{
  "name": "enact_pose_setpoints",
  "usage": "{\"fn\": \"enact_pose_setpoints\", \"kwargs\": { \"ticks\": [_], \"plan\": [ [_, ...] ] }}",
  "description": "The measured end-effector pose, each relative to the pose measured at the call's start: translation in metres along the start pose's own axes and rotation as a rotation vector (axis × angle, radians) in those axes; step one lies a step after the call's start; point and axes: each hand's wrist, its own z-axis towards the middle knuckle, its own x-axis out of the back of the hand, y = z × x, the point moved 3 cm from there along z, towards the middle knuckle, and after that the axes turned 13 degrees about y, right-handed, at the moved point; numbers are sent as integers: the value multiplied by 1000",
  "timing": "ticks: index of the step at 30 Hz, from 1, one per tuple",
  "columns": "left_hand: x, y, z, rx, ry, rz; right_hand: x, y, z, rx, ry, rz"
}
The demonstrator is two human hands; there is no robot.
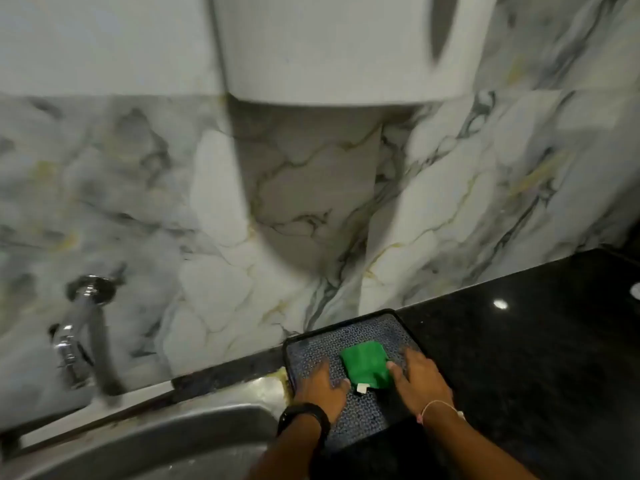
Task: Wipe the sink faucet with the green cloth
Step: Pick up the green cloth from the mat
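A folded green cloth with a small white tag lies on a dark patterned tray on the black counter. My left hand rests flat on the tray just left of the cloth, its thumb near the cloth's lower corner. My right hand lies flat on the tray to the cloth's right, with its thumb touching the cloth's edge. Neither hand grips the cloth. The chrome faucet juts from the marble wall at the far left, blurred, above the steel sink.
A black granite counter stretches to the right of the tray. The marble wall rises behind. A white wall-mounted appliance hangs overhead at top centre. The whole view is motion-blurred.
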Motion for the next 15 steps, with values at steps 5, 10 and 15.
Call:
{"fn": "enact_pose_setpoints", "kwargs": {
  "ticks": [5,10,15],
  "plan": [
    [-68,-9,67,243,1,-101,-72,30,47,-234,-81,190],
    [-105,-12,104,249,-6,-178,-119,43,79,-287,-107,211],
    [-113,-17,113,254,-13,-262,-136,51,92,-485,-132,423]
  ]
}}
